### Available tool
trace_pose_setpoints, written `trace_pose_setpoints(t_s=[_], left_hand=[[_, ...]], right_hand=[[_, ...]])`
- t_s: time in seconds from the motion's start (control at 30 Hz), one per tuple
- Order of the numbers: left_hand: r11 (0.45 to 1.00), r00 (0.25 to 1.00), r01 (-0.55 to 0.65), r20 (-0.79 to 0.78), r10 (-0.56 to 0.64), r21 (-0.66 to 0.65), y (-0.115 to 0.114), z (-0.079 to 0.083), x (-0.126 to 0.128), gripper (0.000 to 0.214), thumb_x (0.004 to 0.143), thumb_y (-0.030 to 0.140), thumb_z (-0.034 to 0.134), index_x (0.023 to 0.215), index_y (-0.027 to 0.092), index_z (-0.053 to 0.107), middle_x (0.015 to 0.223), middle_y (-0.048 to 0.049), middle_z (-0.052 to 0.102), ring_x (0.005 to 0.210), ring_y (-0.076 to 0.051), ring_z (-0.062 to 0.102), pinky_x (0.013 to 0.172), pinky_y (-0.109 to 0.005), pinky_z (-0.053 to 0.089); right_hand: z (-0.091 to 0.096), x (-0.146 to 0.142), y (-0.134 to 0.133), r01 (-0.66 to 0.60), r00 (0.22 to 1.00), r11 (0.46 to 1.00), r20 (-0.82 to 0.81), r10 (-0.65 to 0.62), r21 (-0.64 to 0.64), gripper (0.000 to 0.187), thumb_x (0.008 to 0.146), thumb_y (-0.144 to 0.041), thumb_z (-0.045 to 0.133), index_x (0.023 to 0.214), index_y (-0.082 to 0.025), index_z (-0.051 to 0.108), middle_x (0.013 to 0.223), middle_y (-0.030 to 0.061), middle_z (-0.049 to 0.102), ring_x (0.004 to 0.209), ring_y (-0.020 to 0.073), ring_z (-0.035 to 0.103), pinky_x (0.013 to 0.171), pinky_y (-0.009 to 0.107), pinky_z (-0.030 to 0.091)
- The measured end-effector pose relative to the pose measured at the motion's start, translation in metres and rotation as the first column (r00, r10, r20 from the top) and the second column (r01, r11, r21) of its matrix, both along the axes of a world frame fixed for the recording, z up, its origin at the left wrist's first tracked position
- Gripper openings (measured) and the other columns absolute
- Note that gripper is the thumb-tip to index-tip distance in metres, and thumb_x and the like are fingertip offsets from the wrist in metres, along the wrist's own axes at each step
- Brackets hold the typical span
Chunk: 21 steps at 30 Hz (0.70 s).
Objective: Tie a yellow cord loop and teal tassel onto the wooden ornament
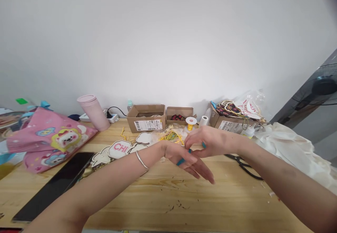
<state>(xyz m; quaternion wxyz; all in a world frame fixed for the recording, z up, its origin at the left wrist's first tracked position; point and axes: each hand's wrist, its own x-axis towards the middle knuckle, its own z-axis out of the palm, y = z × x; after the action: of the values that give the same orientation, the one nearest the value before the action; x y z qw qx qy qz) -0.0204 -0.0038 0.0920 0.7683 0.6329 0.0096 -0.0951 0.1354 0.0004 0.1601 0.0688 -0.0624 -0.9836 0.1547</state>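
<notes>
My left hand (188, 162) reaches across the wooden table (168, 198) with its fingers stretched out and pointing down to the right; a silver bangle (141, 160) sits on that wrist. My right hand (207, 142) comes in from the right, bent at the wrist, its fingers curled against the left hand's thumb side. Nothing visible lies in either hand. Just behind them lie a tangle of yellow cord (172, 136) and white cloud-shaped cutouts (119, 149) with pink letters.
Two open cardboard boxes (146, 117) and a third box (231, 120) with stickers stand at the back. A pink tumbler (94, 112), yellow thread spool (191, 122), pink printed bag (50, 140), black phone (55, 187), scissors (243, 164) and white cloth (292, 148) surround the hands.
</notes>
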Motion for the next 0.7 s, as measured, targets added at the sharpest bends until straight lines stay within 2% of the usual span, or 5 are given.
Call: trace_pose_setpoints(t_s=[0.1,0.2,0.37,0.5,0.7], left_hand=[[1.0,1.0,-0.002,-0.003,0.002,-0.026,0.001,-0.001,-0.006,0.09,0.067,0.069,0.036,0.129,0.003,0.033,0.135,-0.0139,0.034,0.128,-0.025,0.021,0.104,-0.035,0.021],[0.997,0.997,0.066,-0.036,-0.067,-0.038,0.004,-0.008,-0.01,0.102,0.06,0.079,0.029,0.127,0.002,0.035,0.133,-0.0153,0.035,0.128,-0.026,0.021,0.104,-0.034,0.021],[0.988,0.991,0.119,-0.046,-0.124,-0.099,0.011,-0.025,-0.011,0.105,0.055,0.082,0.031,0.121,0.001,0.042,0.126,-0.0164,0.043,0.127,-0.027,0.022,0.102,-0.034,0.023],[0.975,0.984,0.167,-0.032,-0.174,-0.149,0.011,-0.035,-0.012,0.108,0.05,0.084,0.033,0.119,0.002,0.044,0.128,-0.0169,0.041,0.127,-0.029,0.023,0.102,-0.036,0.023],[0.984,0.996,0.044,-0.069,-0.057,-0.175,0.011,-0.05,-0.022,0.106,0.062,0.078,0.009,0.115,-0.006,0.046,0.122,-0.0198,0.045,0.123,-0.027,0.032,0.1,-0.034,0.028]], right_hand=[[-0.001,-0.006,0.002,0.023,0.999,1.0,0.041,-0.022,-0.015,0.013,0.075,-0.011,0.053,0.084,-0.014,0.062,0.081,0.0026,0.065,0.071,0.01,0.057,0.064,0.02,0.042],[-0.004,-0.013,0.0,0.04,0.995,0.998,0.091,-0.045,0.047,0.013,0.074,-0.01,0.052,0.082,-0.013,0.062,0.08,0.0045,0.065,0.072,0.0113,0.057,0.063,0.021,0.042],[-0.012,-0.025,0.002,0.035,0.979,0.99,0.197,-0.062,0.135,0.012,0.069,-0.011,0.056,0.079,-0.013,0.062,0.08,0.0048,0.063,0.074,0.0127,0.056,0.06,0.02,0.04],[-0.016,-0.032,0.008,0.008,0.975,0.994,0.219,-0.033,0.113,0.014,0.066,-0.013,0.059,0.08,-0.014,0.062,0.079,0.0035,0.062,0.073,0.0129,0.055,0.06,0.021,0.039],[-0.026,-0.043,0.015,0.034,0.97,0.999,0.24,-0.037,0.02,0.01,0.066,-0.012,0.057,0.072,-0.014,0.064,0.075,0.0021,0.062,0.067,0.0108,0.055,0.06,0.02,0.04]])
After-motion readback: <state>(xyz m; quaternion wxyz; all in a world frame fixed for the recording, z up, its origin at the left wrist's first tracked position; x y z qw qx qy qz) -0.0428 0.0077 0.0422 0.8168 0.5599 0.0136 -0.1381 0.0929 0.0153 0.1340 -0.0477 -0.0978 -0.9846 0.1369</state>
